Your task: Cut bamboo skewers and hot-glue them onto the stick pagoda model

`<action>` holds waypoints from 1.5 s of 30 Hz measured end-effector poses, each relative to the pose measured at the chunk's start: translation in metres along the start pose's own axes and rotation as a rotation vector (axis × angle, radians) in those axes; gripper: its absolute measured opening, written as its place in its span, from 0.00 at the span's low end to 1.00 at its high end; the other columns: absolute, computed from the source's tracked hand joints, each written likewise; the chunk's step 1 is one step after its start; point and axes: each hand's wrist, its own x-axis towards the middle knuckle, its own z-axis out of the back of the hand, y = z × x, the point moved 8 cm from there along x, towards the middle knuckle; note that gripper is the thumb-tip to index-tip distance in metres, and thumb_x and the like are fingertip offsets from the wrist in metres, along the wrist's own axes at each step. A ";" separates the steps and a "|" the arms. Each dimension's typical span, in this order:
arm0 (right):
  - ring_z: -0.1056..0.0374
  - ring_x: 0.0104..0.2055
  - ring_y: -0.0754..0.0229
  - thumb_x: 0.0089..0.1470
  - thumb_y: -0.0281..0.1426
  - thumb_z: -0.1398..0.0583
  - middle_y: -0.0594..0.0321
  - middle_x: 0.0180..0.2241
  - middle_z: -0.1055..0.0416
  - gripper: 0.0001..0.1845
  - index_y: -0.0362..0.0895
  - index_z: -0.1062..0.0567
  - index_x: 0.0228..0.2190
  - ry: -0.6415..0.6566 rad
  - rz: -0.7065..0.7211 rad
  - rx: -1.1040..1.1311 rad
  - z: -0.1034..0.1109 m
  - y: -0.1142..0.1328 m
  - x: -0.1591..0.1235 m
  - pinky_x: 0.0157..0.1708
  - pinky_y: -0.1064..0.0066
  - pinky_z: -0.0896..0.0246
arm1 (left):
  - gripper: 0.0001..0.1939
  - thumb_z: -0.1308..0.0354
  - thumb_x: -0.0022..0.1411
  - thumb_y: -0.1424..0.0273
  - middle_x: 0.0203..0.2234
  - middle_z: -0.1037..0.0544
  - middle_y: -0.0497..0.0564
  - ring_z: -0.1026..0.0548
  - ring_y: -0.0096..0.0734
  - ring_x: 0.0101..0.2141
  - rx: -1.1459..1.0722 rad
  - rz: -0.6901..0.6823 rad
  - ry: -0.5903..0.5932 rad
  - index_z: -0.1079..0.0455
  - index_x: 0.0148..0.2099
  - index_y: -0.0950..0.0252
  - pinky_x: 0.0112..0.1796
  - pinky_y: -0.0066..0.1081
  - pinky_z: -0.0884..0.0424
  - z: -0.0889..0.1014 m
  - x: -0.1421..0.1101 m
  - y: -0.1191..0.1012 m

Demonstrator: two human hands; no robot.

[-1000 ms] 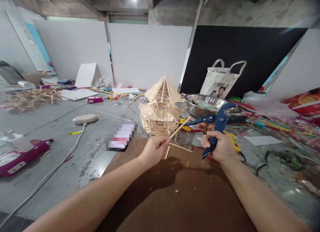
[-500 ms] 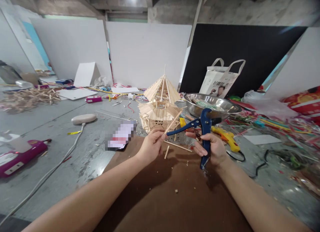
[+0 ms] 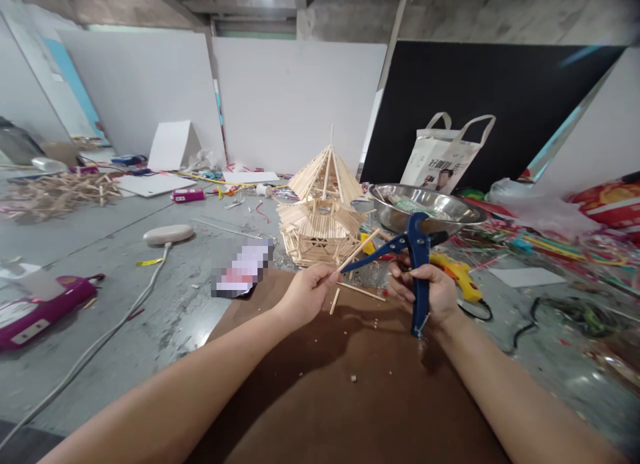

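Between the thumb and fingers of my left hand point(image 3: 311, 292) is a thin wooden stick point(image 3: 361, 248), slanting up to the right. My right hand point(image 3: 425, 292) grips one handle of a blue pipe cutter point(image 3: 419, 264); its other handle swings out left, its tip close to my left fingers. Beyond my hands stands a pavilion model point(image 3: 325, 211) built of wooden sticks, with a pointed roof. A short stick piece point(image 3: 335, 301) and a longer stick point(image 3: 363, 291) lie on the brown board point(image 3: 320, 411) below, among small wood bits.
A phone point(image 3: 244, 269) lies left of the board. Behind the cutter are a steel basin point(image 3: 450, 214) and a yellow glue gun point(image 3: 463, 277). Purple power strips point(image 3: 60, 311), a white cable and a stick pile point(image 3: 65, 194) occupy the left; plastic scraps clutter the right.
Both hands have shifted slightly right, carrying the stick and the pipe cutter. The cutter's handles stay spread apart.
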 end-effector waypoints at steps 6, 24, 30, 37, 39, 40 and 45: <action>0.35 0.37 0.53 0.36 0.30 0.53 0.57 0.32 0.31 0.16 0.46 0.30 0.28 0.063 0.009 0.147 -0.010 -0.006 0.004 0.30 0.61 0.42 | 0.14 0.55 0.58 0.64 0.11 0.42 0.41 0.43 0.18 0.15 0.054 0.023 -0.015 0.34 0.30 0.67 0.18 0.21 0.45 0.002 0.002 0.004; 0.40 0.45 0.48 0.40 0.32 0.47 0.48 0.44 0.37 0.28 0.38 0.40 0.47 -0.248 0.388 -1.523 -0.012 0.025 -0.005 0.43 0.60 0.46 | 0.14 0.54 0.57 0.61 0.14 0.43 0.41 0.45 0.17 0.16 -0.228 0.017 -0.047 0.37 0.30 0.68 0.19 0.21 0.47 0.012 0.003 -0.004; 0.39 0.43 0.51 0.40 0.29 0.48 0.51 0.42 0.35 0.27 0.41 0.40 0.46 -0.051 0.406 -1.594 -0.028 0.005 -0.006 0.43 0.63 0.46 | 0.15 0.55 0.58 0.62 0.14 0.43 0.42 0.45 0.18 0.18 -0.117 -0.028 -0.031 0.35 0.29 0.68 0.20 0.22 0.48 0.011 0.003 -0.005; 0.39 0.43 0.52 0.33 0.25 0.47 0.53 0.41 0.35 0.30 0.42 0.38 0.44 0.093 0.403 -1.556 -0.046 -0.004 -0.013 0.44 0.63 0.47 | 0.17 0.56 0.58 0.63 0.14 0.40 0.44 0.42 0.19 0.18 0.022 -0.078 0.031 0.39 0.22 0.67 0.21 0.22 0.46 0.002 0.001 -0.008; 0.40 0.43 0.52 0.32 0.25 0.48 0.53 0.41 0.35 0.30 0.41 0.38 0.44 0.101 0.398 -1.570 -0.048 -0.004 -0.014 0.44 0.63 0.47 | 0.17 0.55 0.58 0.64 0.15 0.38 0.45 0.41 0.19 0.19 0.031 -0.072 0.035 0.40 0.21 0.67 0.22 0.22 0.45 0.002 0.001 -0.007; 0.39 0.43 0.52 0.32 0.25 0.48 0.52 0.41 0.35 0.31 0.41 0.38 0.44 0.103 0.398 -1.576 -0.048 -0.004 -0.014 0.44 0.64 0.47 | 0.16 0.55 0.57 0.65 0.15 0.37 0.45 0.40 0.19 0.19 0.031 -0.074 0.034 0.40 0.21 0.67 0.22 0.22 0.44 0.002 0.000 -0.007; 0.40 0.45 0.50 0.31 0.26 0.48 0.48 0.43 0.35 0.34 0.37 0.38 0.46 0.105 0.385 -1.612 -0.048 -0.006 -0.015 0.45 0.62 0.47 | 0.13 0.54 0.55 0.71 0.15 0.36 0.45 0.39 0.19 0.19 0.017 -0.073 0.023 0.37 0.21 0.68 0.23 0.22 0.43 0.001 0.000 -0.009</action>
